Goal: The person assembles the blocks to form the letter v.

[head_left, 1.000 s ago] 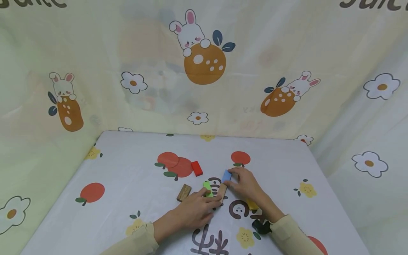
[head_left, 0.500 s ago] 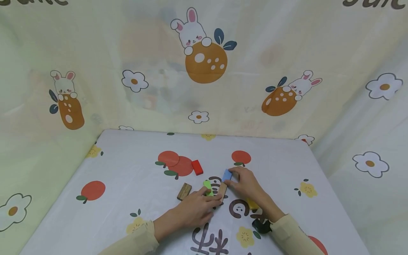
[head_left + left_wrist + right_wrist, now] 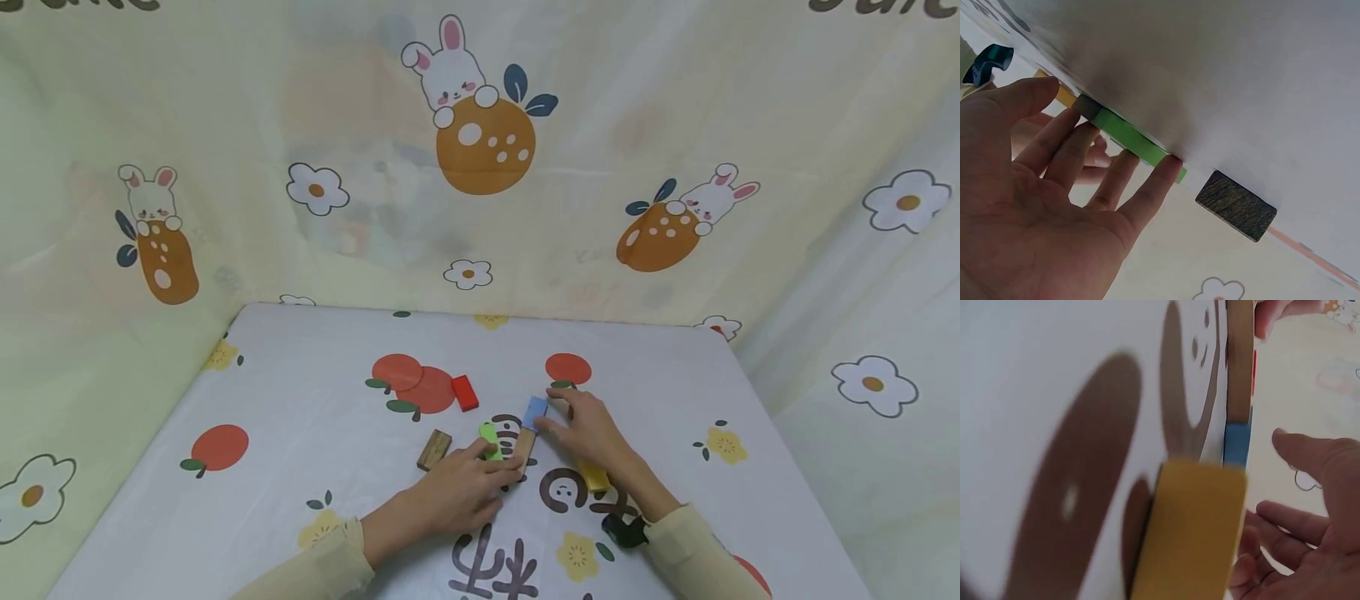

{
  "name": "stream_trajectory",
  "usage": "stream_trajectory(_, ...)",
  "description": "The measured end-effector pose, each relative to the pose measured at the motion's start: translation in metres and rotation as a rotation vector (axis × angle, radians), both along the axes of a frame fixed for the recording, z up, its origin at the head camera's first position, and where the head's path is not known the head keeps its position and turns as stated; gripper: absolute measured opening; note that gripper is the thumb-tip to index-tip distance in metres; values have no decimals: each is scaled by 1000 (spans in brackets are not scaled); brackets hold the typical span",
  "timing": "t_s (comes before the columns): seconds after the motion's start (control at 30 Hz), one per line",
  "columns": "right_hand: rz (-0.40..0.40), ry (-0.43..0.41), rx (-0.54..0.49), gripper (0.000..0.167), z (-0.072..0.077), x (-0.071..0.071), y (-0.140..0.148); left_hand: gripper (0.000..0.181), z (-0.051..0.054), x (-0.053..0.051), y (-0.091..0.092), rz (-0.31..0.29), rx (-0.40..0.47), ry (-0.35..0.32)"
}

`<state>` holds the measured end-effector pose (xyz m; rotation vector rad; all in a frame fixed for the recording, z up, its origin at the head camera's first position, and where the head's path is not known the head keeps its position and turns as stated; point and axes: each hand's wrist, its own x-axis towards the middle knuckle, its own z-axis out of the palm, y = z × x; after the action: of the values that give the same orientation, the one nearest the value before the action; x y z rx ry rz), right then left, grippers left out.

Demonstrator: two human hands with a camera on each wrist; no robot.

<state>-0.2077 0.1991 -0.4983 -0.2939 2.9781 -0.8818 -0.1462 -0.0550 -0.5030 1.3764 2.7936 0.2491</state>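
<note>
My left hand (image 3: 453, 492) lies with its fingers extended, touching the light wooden block (image 3: 525, 446) and the green block (image 3: 490, 438). In the left wrist view the fingertips rest along the green block (image 3: 1125, 134), while the thumb stands apart. The blue block (image 3: 535, 412) sits end to end with the far end of the light wooden block. Beside it, my right hand (image 3: 588, 429) is spread, with thumb and fingers off the block. The right wrist view shows the blue block (image 3: 1236, 444) against the wooden block (image 3: 1239, 369), a gap between it and the hand (image 3: 1329, 512).
A yellow block (image 3: 594, 477) lies under the right forearm, near the black wrist camera (image 3: 624, 530). Left of the green block is a dark brown wooden block (image 3: 434, 450). The red block (image 3: 465, 393) lies farther back. A printed cloth (image 3: 300, 400) covers the table.
My right hand has let go of the blue block and drawn slightly to the right, uncovering more of the yellow block. The left hand has stayed in place.
</note>
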Motion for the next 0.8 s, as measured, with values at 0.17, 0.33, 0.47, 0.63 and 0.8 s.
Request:
stream_trajectory(0.17, 27, 22, -19, 53, 3, 1, 8, 52, 1, 0, 0, 1, 6, -9)
stream_trajectory(0.33, 63, 29, -52, 45, 6, 3, 18, 52, 1, -1, 0, 0, 19, -16)
stream_trajectory(0.47, 110, 34, -64, 42, 4, 6, 27, 53, 1, -1, -1, 11, 11, -38)
stream_trajectory(0.63, 163, 29, -65, 44, 5, 11, 38, 54, 2, 0, -1, 17, 3, -52)
stream_trajectory(0.8, 191, -35, -36, 47, 8, 16, 49, 54, 0, -1, 0, 14, 8, -50)
